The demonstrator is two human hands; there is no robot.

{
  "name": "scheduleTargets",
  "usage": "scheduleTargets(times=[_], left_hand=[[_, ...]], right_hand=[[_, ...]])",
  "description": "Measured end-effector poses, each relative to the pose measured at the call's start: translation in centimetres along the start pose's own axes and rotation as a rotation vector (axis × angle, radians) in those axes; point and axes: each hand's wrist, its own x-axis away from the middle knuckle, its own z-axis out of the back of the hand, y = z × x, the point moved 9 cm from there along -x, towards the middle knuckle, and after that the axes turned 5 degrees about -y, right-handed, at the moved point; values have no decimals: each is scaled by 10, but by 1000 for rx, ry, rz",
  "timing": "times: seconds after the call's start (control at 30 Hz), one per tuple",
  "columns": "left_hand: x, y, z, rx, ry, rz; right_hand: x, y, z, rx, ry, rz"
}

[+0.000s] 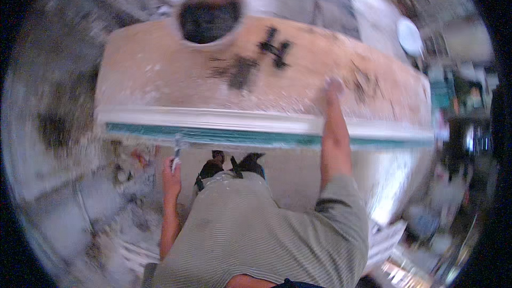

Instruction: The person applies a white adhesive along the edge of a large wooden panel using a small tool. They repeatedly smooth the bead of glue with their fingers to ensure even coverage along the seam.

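A large pinkish-brown board (pixel 160 74) lies flat in front of me, with a white front edge (pixel 213 120) over a teal strip. A round hole (pixel 209 15) is cut near its far side, and black marks (pixel 274 48) sit near the middle. My left hand (pixel 172 173) is below the front edge, gripping a small slim tool (pixel 176 149) that points up toward the teal strip. My right hand (pixel 333 88) reaches over the edge and rests on the board's top, holding nothing. The picture is blurred by motion.
My dark shoes (pixel 234 165) stand on a pale, dusty floor just below the board. Scraps and debris (pixel 128 168) litter the floor at the left. A white round object (pixel 409 36) lies at the far right, with cluttered items (pixel 453 144) along the right side.
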Motion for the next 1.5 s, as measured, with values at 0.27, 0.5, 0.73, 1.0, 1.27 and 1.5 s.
scheduleTargets(times=[0.27, 0.5, 0.73, 1.0, 1.27, 1.5], left_hand=[[-19, -72, 14, 250, 39, 66], [1, -155, 98, 354, 425, 150], [41, -206, 129, 150, 645, 84], [36, -186, 87, 697, 422, 340], [-49, -81, 43, 447, 37, -122], [-122, 106, -52, 187, -226, -459]], right_hand=[[8, -152, 65, -449, -261, 239], [88, -577, 121, -388, -707, 855], [178, -1014, 182, -809, -425, 1155], [162, -1027, 193, -768, -331, 961], [119, -568, 135, -1005, -198, 643], [284, -19, 236, -803, 212, -524]])
